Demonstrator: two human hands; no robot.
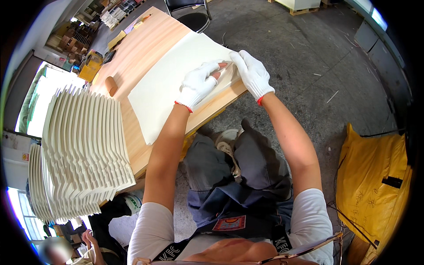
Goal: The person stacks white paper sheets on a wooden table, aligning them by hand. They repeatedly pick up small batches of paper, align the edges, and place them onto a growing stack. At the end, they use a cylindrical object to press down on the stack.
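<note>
A large cream-white sheet of paper or thin card (163, 84) lies across the wooden table. My left hand (199, 81), in a white knitted glove with a red cuff and bare thumb and fingertip, rests on it. The left thumb and index finger are stretched out and apart, pointing at the sheet's right end. There my right hand (252, 73), gloved the same way, curls over the sheet's edge. Between the two hands that edge looks raised or creased. The right fingertips are partly hidden, so how many layers they hold cannot be told.
A tall stack of wavy, folded cream sheets (88, 145) stands at the table's left. Beyond it are a brown roll-shaped piece (111, 86) and a yellow box (90, 66). A black chair (194, 20) stands behind the table, a yellow-covered bundle (371, 190) at right. Another person (90, 247) sits lower left.
</note>
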